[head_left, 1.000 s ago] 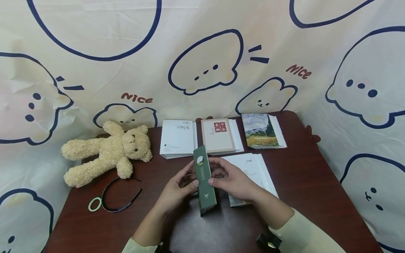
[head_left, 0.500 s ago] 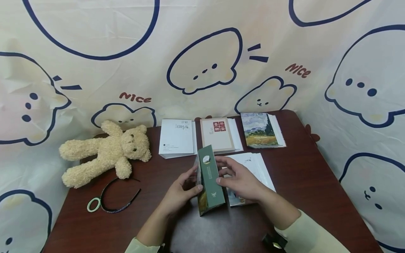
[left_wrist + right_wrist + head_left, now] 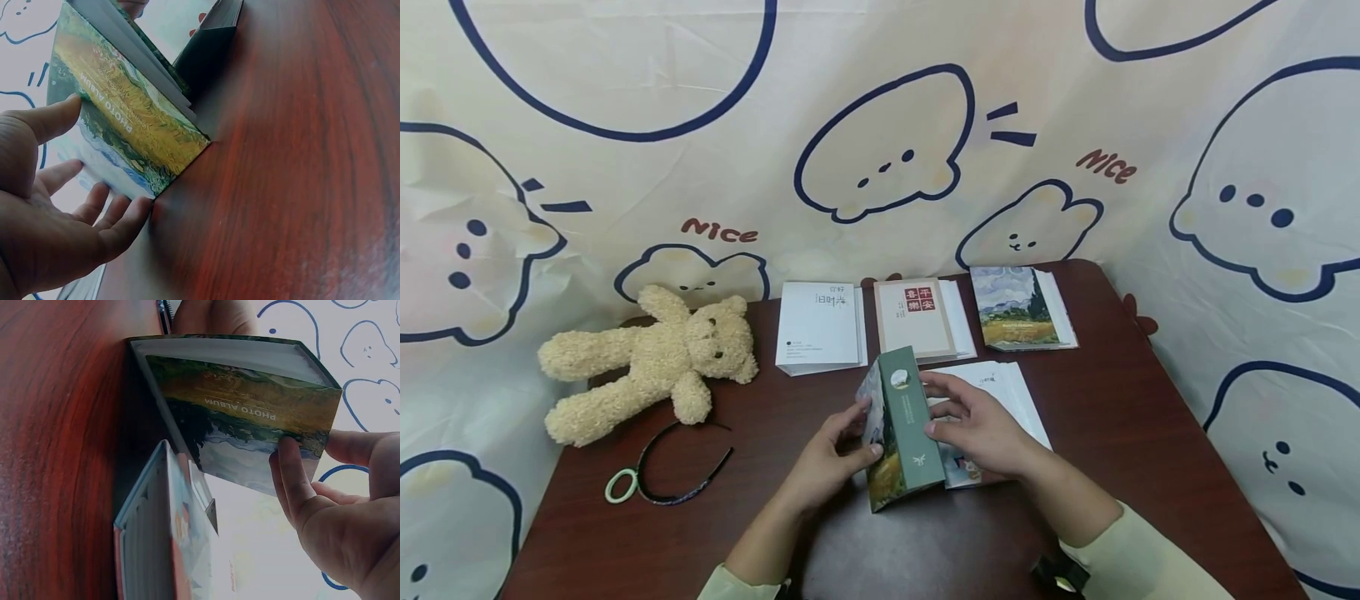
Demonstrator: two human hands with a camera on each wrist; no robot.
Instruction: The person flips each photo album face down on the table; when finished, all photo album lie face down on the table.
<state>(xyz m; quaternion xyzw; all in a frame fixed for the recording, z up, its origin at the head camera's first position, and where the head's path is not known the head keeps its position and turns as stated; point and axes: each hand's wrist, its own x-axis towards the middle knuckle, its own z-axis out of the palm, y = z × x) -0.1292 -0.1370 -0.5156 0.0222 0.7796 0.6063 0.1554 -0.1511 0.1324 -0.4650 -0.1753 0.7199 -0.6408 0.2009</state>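
Between both hands stands a photo album (image 3: 912,421) with a dark green spine facing up and a painted landscape on its covers. The left wrist view shows the album's front (image 3: 119,106) with yellow field and the words PHOTO ALBUM. My left hand (image 3: 831,458) holds its left side, thumb on the cover and fingers along the edge. On the other side my right hand (image 3: 981,425) grips it, fingertips on the cover and thumb at the spine edge. In the right wrist view the pages show between the covers. Beside my right hand lies a white album (image 3: 1011,400), partly covered.
A white album (image 3: 818,325), a cream album with red characters (image 3: 913,321) and a landscape album (image 3: 1018,308) line the table's back. At left lie a teddy bear (image 3: 662,362), a black headband (image 3: 677,498) and a pale green ring (image 3: 621,486).
The green-spined album has shifted a little right and turned, so its painted left cover now shows from above. Both hands have moved with it, keeping hold.
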